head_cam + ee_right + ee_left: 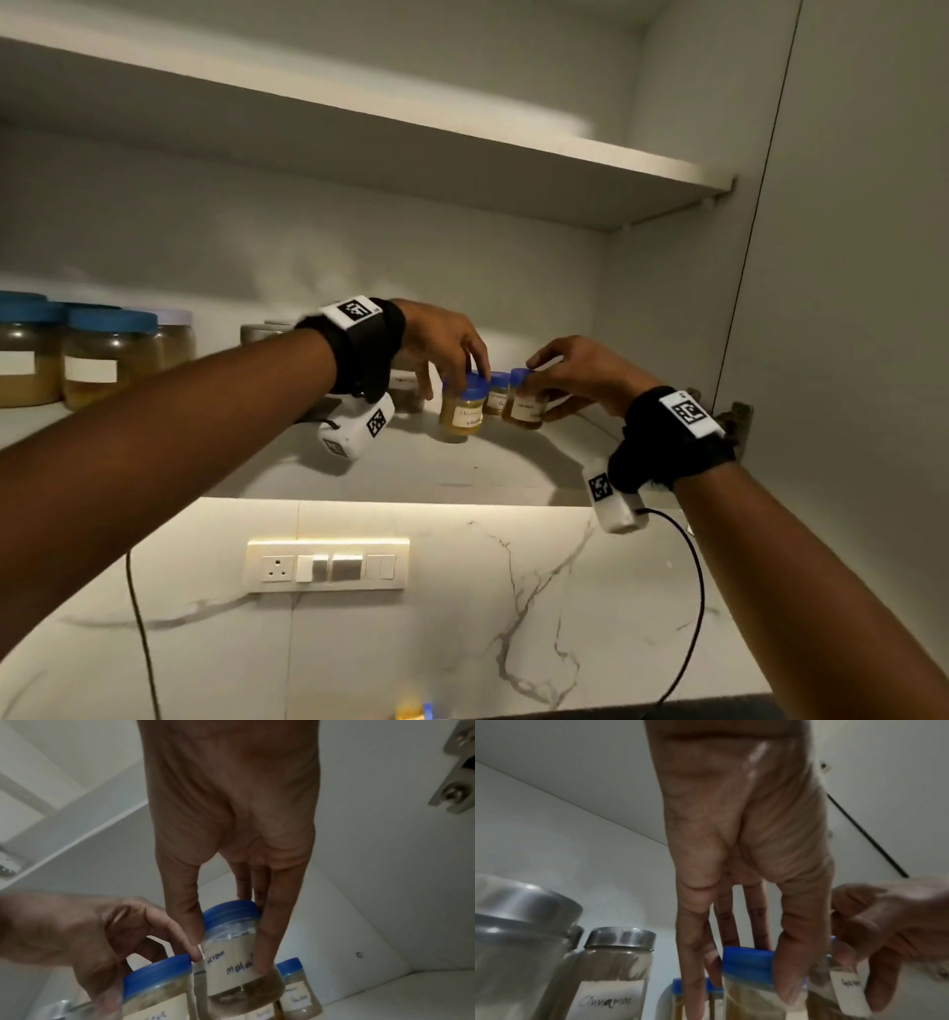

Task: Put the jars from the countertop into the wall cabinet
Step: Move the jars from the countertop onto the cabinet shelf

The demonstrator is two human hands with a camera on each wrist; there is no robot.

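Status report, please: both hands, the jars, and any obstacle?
Left hand grips blue-lidded jar by its lid. Right hand holds second jar by its sides. Third small jar stands close between them, behind.

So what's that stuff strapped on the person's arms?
Each bare forearm wears a wide black wrist band and, with a white tag on top printed with a black square code and. A small white camera box with the same kind of code hangs under each wrist and. A thin black cable trails from the right box. No sleeves show.
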